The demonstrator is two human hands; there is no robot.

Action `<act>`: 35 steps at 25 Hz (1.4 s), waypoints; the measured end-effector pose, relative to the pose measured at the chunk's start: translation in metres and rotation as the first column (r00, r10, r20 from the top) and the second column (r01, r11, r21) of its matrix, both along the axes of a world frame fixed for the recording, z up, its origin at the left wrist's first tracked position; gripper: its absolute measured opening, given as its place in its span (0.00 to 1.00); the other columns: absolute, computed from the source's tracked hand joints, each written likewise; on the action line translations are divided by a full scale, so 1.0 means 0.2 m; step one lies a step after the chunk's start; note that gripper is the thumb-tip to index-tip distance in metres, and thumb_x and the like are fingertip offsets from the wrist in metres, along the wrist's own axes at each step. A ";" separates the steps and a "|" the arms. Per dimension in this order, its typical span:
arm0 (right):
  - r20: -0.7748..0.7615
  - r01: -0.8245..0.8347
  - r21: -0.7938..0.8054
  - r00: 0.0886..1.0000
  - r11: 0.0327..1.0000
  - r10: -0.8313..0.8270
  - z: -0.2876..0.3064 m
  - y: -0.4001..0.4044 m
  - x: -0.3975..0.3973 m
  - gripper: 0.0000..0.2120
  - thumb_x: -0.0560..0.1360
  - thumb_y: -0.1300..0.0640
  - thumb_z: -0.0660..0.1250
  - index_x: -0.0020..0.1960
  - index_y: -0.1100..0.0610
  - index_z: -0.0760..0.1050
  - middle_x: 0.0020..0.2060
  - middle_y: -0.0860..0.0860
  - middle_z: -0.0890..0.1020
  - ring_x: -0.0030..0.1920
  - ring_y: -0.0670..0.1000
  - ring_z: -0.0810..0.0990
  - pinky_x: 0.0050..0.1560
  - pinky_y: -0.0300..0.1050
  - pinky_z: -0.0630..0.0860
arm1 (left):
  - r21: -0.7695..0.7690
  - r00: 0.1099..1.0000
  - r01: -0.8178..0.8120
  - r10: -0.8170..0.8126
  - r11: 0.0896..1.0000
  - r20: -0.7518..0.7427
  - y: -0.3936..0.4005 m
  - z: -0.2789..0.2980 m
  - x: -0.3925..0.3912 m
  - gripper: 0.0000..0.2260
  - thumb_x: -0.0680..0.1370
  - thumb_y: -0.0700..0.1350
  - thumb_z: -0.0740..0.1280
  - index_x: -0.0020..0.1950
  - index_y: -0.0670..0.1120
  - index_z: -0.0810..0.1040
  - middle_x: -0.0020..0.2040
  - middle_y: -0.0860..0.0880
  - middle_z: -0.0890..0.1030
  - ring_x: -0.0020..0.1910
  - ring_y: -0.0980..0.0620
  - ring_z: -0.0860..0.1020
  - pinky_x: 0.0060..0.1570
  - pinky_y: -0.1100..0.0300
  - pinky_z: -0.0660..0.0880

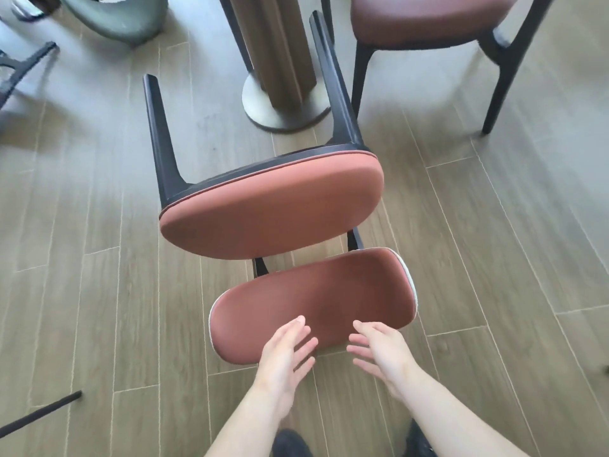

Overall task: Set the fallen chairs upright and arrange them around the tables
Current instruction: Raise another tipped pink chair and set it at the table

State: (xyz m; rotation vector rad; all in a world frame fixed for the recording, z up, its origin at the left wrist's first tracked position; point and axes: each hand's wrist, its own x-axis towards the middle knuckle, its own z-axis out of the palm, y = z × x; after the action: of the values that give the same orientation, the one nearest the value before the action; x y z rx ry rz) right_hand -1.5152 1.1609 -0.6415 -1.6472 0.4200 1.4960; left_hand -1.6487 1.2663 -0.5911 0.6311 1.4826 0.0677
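While the fallen chair (273,209) lies on its back on the wood-plank floor (494,258), its brown backrest (313,301) rests flat on the planks nearest the person and its seat stands on edge just beyond; two black legs (158,133) point away toward the counter pedestal (280,61), whose round base sits just past the leg tips. Both hands hover over the near edge of the backrest, touching nothing that I can make out; the left hand (283,354) has straight, slightly spread fingers, so its grip is wide and empty; the right hand (382,354) is likewise wide and empty, palm turned inward toward the other. The backrest's long axis runs across the view, slightly tilted, its right end farther from the person; the hands sit near its middle and left half, the left hand overlapping the pad, the right hand just at its edge, so neither is clearly nearer. The coming move, I judge, is to take the backrest's near edge from both sides and swing it up, pivoting the chair onto its legs toward the pedestal. An upright brown chair (428,24) stands right of the pedestal; a grey-green chair (122,18) lies tipped to its left.
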 end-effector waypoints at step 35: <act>0.039 0.643 -0.040 0.766 0.765 -0.642 -2.20 0.09 -0.49 0.49 0.57 0.40 0.83 0.72 0.53 0.66 0.59 0.50 0.77 0.56 0.57 0.77 0.66 0.56 0.72 | 0.148 0.692 -0.722 0.712 0.676 0.121 -0.19 -2.58 -0.44 0.36 0.53 0.72 0.75 0.54 0.56 0.75 0.60 0.55 0.80 0.59 0.51 0.79 0.67 0.51 0.71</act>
State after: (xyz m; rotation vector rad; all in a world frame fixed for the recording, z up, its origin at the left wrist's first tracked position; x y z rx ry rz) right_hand -1.6129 1.1798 -1.0823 -1.3478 0.9158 0.9430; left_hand -1.7370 1.2276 -1.1064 0.1416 1.6064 0.8473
